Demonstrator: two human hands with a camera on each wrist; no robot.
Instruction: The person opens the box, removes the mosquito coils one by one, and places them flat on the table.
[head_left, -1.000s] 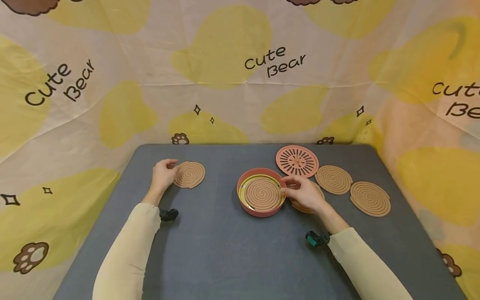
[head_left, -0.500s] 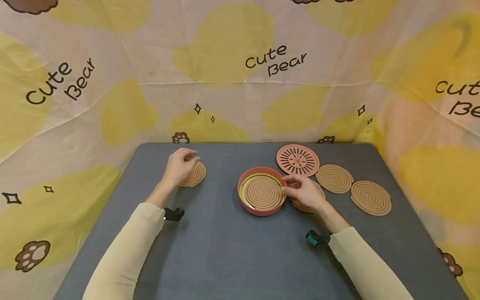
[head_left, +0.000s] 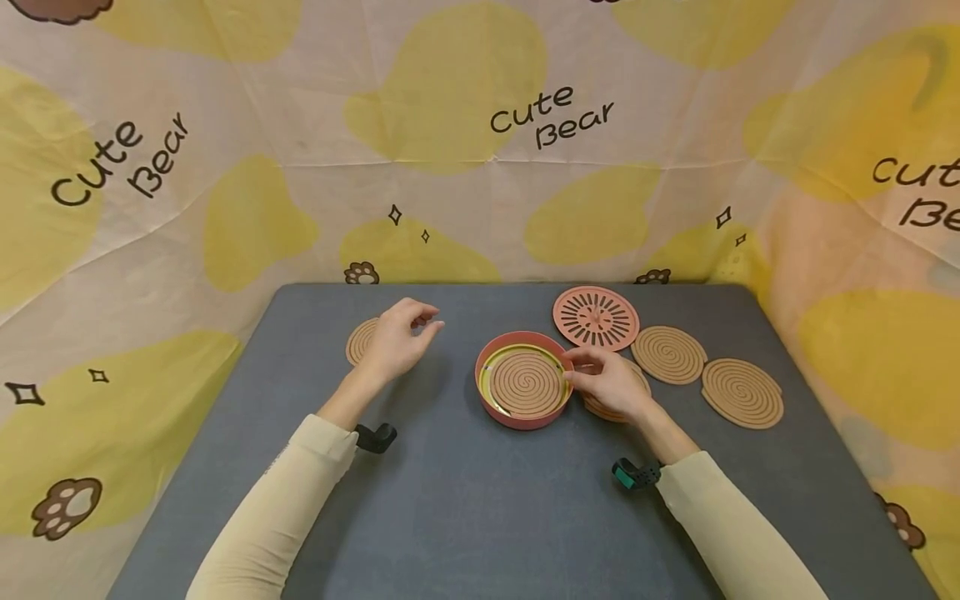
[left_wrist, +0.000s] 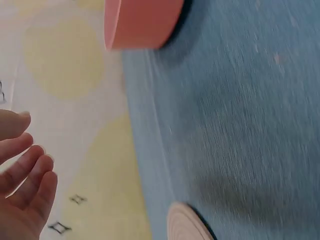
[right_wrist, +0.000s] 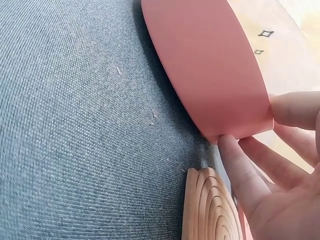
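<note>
A round red mosquito coil holder (head_left: 523, 423) stands on the table, with a yellow-green ring inside. Within the ring lies a brown mosquito coil (head_left: 527, 383). My right hand (head_left: 611, 385) holds the holder's right edge, fingertips on its outer wall (right_wrist: 200, 65) and rim. Under that hand another coil (head_left: 640, 375) is partly hidden; the right wrist view shows this coil (right_wrist: 207, 210) edge-on beside the wall. My left hand (head_left: 397, 342) hovers left of the holder, fingers loosely bent and holding nothing. Behind it a coil (head_left: 361, 338) lies partly covered.
A pink slotted lid (head_left: 596, 318) lies flat behind the holder. To its right are two more coils, one nearer (head_left: 669, 355) and one farther right (head_left: 742, 393). A patterned cloth (head_left: 450, 125) hangs along the table's back edge.
My left hand has left the coil at the left, rising and moving right toward the holder. The right hand and the holder stay where they were.
</note>
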